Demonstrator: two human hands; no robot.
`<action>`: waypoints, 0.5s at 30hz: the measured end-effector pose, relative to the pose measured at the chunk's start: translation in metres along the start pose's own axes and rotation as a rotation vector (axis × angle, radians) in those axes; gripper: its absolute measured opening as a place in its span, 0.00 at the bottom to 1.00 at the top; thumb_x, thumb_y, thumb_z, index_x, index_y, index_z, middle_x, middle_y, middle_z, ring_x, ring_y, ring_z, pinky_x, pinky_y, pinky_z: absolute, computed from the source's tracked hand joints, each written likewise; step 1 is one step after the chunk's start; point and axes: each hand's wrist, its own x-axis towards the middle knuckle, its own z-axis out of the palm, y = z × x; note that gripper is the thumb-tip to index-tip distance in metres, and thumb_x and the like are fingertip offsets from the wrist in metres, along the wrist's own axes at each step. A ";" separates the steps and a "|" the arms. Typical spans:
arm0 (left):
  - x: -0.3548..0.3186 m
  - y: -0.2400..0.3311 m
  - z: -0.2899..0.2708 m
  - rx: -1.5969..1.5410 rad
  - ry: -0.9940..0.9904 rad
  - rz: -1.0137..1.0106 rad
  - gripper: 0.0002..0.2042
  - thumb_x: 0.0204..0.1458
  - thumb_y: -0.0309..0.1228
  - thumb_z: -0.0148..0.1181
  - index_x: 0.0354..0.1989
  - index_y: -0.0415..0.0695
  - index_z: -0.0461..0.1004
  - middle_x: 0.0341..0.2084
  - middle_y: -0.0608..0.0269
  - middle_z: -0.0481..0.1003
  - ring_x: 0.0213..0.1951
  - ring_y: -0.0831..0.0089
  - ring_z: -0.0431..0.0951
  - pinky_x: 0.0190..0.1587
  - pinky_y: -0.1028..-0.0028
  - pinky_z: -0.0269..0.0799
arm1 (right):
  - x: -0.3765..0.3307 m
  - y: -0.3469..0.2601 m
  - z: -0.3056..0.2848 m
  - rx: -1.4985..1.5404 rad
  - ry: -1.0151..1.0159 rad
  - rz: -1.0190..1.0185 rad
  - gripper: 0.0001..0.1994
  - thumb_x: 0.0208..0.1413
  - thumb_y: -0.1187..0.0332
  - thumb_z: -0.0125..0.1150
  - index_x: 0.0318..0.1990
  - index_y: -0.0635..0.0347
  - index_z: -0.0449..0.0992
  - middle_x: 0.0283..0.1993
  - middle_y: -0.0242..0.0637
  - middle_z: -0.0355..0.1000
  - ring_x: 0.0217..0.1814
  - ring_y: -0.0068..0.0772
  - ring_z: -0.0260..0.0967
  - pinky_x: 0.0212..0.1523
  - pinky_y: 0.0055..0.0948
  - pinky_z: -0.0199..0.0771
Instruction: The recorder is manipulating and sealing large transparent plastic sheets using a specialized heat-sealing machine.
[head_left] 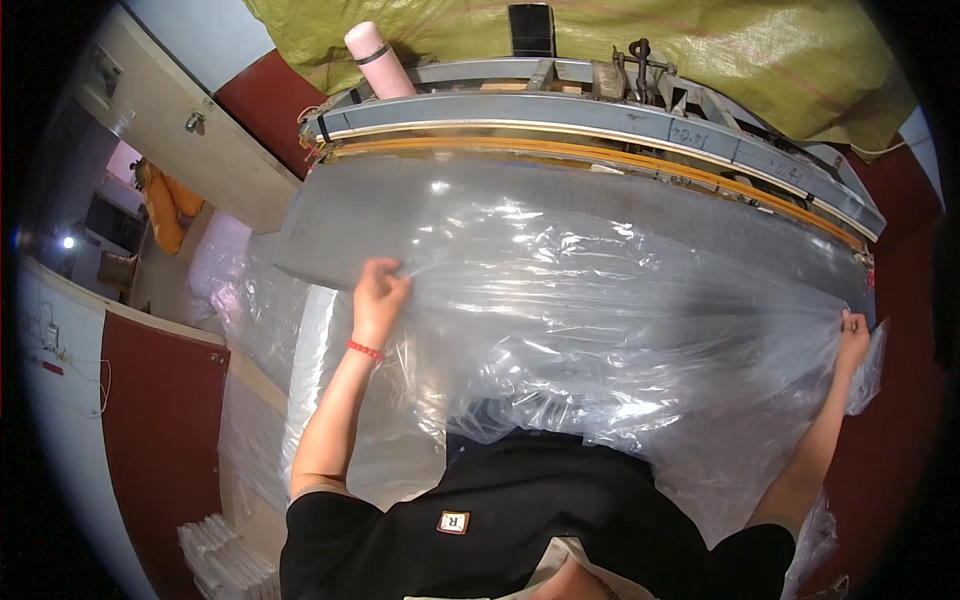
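Observation:
A wide sheet of clear plastic film stretches between my two hands, wrinkled and shiny, over a grey work surface. My left hand, with a red bead bracelet on its wrist, pinches the film near its left side; the fingers are slightly blurred. Out at the far right, my right hand is closed on the film's other side, and a loose flap hangs beyond it. The film's near part drapes down against my black shirt.
Behind the surface runs a long metal bar with an orange strip along it. A pink roll and a dark phone-like slab stand behind. Bundled plastic lies left, by an open door. Stacked clear bags sit lower left.

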 end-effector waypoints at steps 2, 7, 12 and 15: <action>-0.009 0.023 -0.002 0.324 -0.012 0.105 0.15 0.39 0.27 0.55 0.38 0.42 0.64 0.15 0.63 0.69 0.20 0.68 0.70 0.25 0.72 0.66 | 0.000 0.003 -0.001 -0.018 0.007 -0.010 0.14 0.49 0.58 0.54 0.27 0.62 0.66 0.23 0.42 0.65 0.23 0.35 0.59 0.29 0.29 0.61; 0.007 0.065 -0.010 0.770 -0.088 0.434 0.12 0.38 0.30 0.53 0.33 0.43 0.66 0.28 0.54 0.67 0.34 0.56 0.68 0.36 0.63 0.64 | -0.001 -0.001 -0.004 -0.048 0.007 -0.025 0.14 0.49 0.57 0.53 0.27 0.61 0.67 0.23 0.42 0.66 0.23 0.37 0.59 0.29 0.30 0.62; 0.075 0.053 0.035 0.546 0.187 0.468 0.11 0.42 0.33 0.56 0.31 0.40 0.71 0.27 0.57 0.70 0.33 0.62 0.70 0.35 0.69 0.65 | 0.004 0.009 0.003 -0.063 -0.003 -0.020 0.15 0.48 0.57 0.54 0.27 0.61 0.67 0.22 0.41 0.66 0.22 0.36 0.59 0.28 0.30 0.62; 0.079 0.051 0.056 0.747 0.270 0.393 0.07 0.40 0.32 0.57 0.25 0.42 0.73 0.26 0.59 0.70 0.35 0.63 0.69 0.35 0.68 0.65 | 0.005 0.005 0.003 -0.046 -0.014 0.016 0.14 0.48 0.57 0.54 0.27 0.61 0.67 0.21 0.41 0.65 0.22 0.35 0.58 0.28 0.29 0.61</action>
